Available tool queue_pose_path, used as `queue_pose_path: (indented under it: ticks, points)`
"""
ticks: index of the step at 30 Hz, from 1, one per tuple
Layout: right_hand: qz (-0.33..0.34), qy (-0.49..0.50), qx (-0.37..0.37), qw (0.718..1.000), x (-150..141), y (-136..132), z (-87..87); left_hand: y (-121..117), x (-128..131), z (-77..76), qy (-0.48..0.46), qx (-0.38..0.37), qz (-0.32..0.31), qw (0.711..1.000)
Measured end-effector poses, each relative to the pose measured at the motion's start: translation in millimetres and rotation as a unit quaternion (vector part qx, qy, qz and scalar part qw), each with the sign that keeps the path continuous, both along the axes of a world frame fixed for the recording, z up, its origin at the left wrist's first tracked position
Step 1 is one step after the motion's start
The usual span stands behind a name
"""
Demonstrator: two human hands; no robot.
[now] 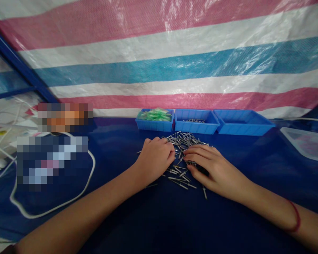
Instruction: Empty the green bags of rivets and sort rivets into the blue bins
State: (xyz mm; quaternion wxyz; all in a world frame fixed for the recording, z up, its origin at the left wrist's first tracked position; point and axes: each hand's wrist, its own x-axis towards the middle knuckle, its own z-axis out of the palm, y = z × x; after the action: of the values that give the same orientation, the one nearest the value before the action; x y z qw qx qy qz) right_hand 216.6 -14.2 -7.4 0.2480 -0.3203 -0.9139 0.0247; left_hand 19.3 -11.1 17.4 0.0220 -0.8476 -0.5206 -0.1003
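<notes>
A loose heap of silvery blind rivets lies on the blue tabletop, with several strewn toward me below it. My left hand rests at the heap's left side, its fingers curled under and closed; whatever they may hold is hidden. On the right side, my right hand arches over some rivets with its fingers stretched out and the thumb apart. Its fingertips reach in among the rivets, and a few show beneath the palm.
Behind the heap stand three blue bins: one with green plastic packets, a middle bin with some rivets, and a right-hand bin. A clear plastic lid or tray lies right. A white cable loops at left.
</notes>
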Motion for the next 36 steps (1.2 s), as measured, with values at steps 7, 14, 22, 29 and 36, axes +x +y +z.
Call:
queue_pose_path:
  ticks: [7,14,22,29,36]
  points:
    - [-0.001,0.010,0.010,1.000,0,0,-0.7,-1,4,-6.5,-0.046,0.036,-0.037,0.998]
    - [-0.005,0.010,-0.002,1.000,1,0,-0.7,2,5,-13.2,-0.111,0.026,-0.074,0.991]
    - [-0.007,0.019,-0.016,1.000,1,1,-1.1,3,5,-12.9,-0.224,0.007,-0.081,0.971]
    - [-0.026,0.063,0.009,0.998,1,-1,1.6,5,4,-13.2,-0.312,0.053,-0.113,0.942]
    - [-0.043,0.184,-0.037,0.981,1,-3,4.2,-2,7,-10.8,-0.299,0.075,-0.168,0.936]
